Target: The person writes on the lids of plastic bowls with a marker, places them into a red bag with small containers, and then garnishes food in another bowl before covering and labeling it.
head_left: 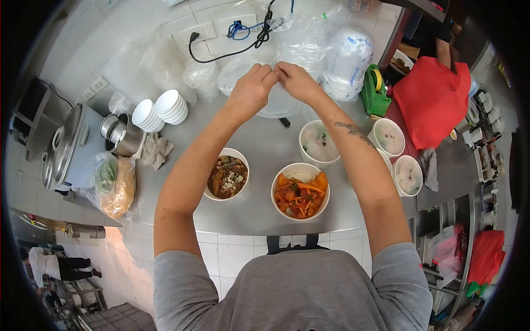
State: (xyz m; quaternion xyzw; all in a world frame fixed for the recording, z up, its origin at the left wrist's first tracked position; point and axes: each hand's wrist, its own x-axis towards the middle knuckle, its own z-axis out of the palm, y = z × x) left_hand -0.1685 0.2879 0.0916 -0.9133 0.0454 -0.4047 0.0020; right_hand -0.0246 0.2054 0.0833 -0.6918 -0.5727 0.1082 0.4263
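My left hand (253,88) and my right hand (298,83) meet at the back of the steel counter, fingers closed in a pinch. What they pinch is too small to make out. Just below them lie clear plastic lids (279,106), with clear plastic wrapping (234,74) behind. Nearer my body stand two open white bowls: a bowl of dark stew with white crumbles (228,175) at left, partly behind my left forearm, and a bowl of orange chunks and carrot strips over rice (301,192). A lidded bowl with a black mark (320,142) stands beside my right forearm.
More lidded bowls (408,175) stand right of my arm, near a green tape dispenser (376,91) and red bag (433,102). Left are stacked white cups (171,105), metal pots (124,135), a cloth (155,148) and bagged food (116,190). A black marker (284,122) lies mid-counter.
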